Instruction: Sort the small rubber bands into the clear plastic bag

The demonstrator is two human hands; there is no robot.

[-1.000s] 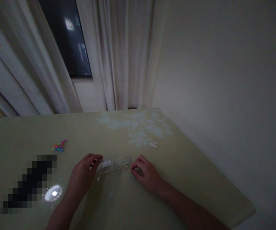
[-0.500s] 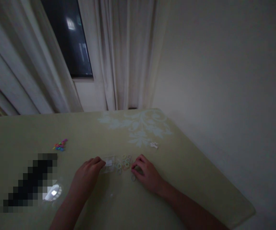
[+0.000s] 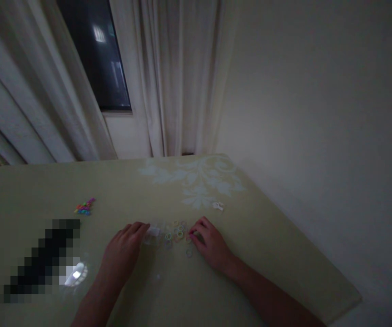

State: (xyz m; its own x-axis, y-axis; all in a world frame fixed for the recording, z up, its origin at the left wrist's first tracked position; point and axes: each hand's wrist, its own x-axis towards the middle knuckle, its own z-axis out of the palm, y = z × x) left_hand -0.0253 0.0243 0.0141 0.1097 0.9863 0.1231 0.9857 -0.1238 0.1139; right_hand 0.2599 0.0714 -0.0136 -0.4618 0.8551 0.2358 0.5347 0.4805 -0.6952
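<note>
My left hand (image 3: 124, 247) grips the left side of a small clear plastic box (image 3: 156, 240) with a white label in it or on it. Just right of the box lies a loose cluster of small pale rings (image 3: 180, 229), some greenish, like little hair elastics. My right hand (image 3: 211, 243) is at the right edge of that cluster, thumb and forefinger pinched together; whatever is between the tips is too small to make out. A single pale ring (image 3: 189, 253) lies below those fingertips.
A pile of small bright-coloured pieces (image 3: 85, 207) lies at the left of the table (image 3: 168, 290). Small white pieces (image 3: 218, 206) are beyond my right hand. A dark pixelated patch (image 3: 42, 261) covers the left front. Curtains and a wall border the table.
My right hand has shifted slightly to the right, its fingers still pinched. My left hand stays at the box, which appears slightly tilted or blurred compared with before.
</note>
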